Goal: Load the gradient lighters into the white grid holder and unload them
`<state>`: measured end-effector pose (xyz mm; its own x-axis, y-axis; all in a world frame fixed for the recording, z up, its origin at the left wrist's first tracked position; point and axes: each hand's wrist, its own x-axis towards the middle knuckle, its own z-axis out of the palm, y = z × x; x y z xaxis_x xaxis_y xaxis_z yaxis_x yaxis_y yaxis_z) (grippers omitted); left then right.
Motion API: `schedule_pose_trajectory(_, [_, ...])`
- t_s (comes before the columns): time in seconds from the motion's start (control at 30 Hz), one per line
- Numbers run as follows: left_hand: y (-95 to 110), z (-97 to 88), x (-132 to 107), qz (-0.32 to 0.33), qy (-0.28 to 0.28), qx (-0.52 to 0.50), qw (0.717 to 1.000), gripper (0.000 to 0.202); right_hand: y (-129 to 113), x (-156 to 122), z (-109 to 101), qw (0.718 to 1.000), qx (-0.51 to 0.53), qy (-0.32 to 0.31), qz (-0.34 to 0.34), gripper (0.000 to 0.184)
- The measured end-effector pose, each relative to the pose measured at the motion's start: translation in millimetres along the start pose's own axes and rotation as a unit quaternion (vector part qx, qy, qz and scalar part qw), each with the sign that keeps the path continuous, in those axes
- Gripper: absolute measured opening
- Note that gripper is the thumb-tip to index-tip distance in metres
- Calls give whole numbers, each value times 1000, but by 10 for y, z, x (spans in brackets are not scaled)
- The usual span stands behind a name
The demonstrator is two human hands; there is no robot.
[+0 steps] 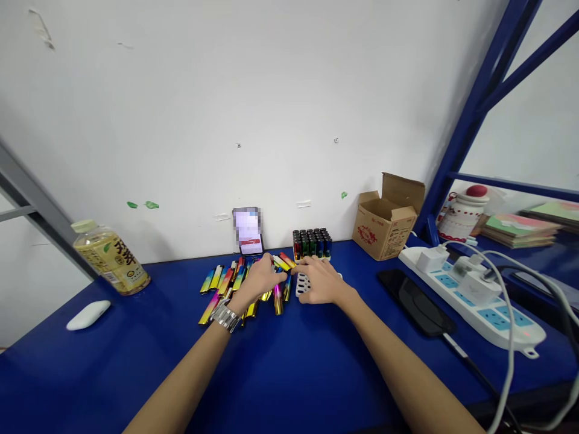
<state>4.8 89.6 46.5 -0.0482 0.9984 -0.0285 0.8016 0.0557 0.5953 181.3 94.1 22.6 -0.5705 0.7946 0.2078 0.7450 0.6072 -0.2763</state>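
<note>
A heap of several shiny rainbow-coloured lighters (226,282) lies on the blue table (289,361). My left hand (259,278), with a metal watch at the wrist, rests on the heap with its fingers curled round one lighter. My right hand (319,281) lies over a white tray with holes (301,285), its fingers bent and touching a lighter at the heap's right end. Behind stands a tray filled with upright lighters (312,243).
A phone (248,231) leans on the wall. A tea bottle (111,256) and a white mouse (88,314) are at the left. At the right are a cardboard box (388,217), a black phone (416,301), a power strip (474,295) with cables, and a blue shelf.
</note>
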Motion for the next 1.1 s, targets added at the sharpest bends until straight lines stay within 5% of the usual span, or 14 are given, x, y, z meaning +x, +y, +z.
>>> schedule_pose_trajectory(0.17, [13,77,1,72,29,131,988,34,112,15,-28,978,160,135,4,34])
schedule_pose_trajectory(0.33, [-40,159,31,107,45,161,980,16,198,55,60,898,341,279,-6,26])
schedule_pose_trajectory(0.5, [-37,157,-124,152,96,164,970,16,262,103,221,858,385,334,62,28])
schedule_pose_trajectory(0.6, [9,196,-459,261,167,142,940,24,317,131,296,836,412,348,100,31])
schedule_pose_trajectory(0.7, [99,277,-935,353,95,158,917,28,370,148,327,807,452,361,118,31])
schedule_pose_trajectory(0.87, [216,403,-1464,284,-150,193,927,23,413,139,298,731,567,364,106,25])
schedule_pose_trajectory(0.97, [156,412,-1467,261,-174,193,930,35,394,111,235,689,654,298,89,28])
schedule_pose_trajectory(1.1, [-67,332,-1315,247,-151,167,943,41,305,77,126,697,700,142,61,31])
